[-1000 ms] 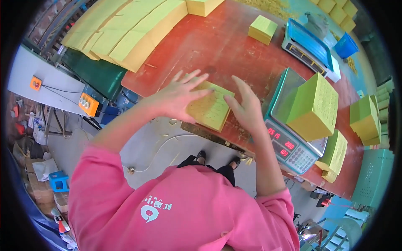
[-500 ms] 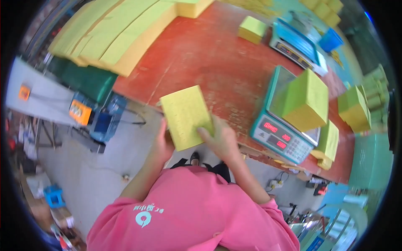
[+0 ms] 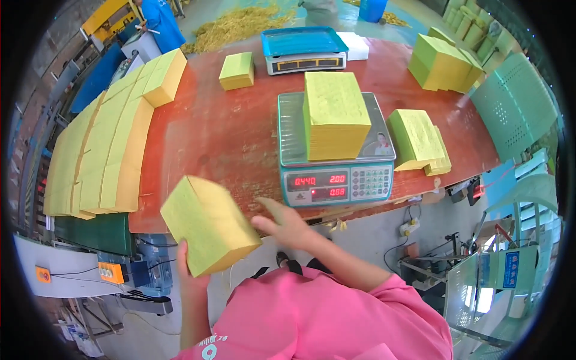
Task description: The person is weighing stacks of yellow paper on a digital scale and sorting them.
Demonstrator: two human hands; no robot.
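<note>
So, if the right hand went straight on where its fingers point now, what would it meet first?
The right hand would probably meet the yellow stack held in the left hand first, though depth is unclear.

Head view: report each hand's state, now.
Left hand: holding a yellow stack, fingers mostly hidden.
Right hand: open, beside that stack; whether it touches cannot be told.

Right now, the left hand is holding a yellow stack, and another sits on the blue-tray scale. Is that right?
No: the head view shows the other stack on the teal scale, not the blue-tray scale. The left hand is indeed holding a yellow stack.
</note>
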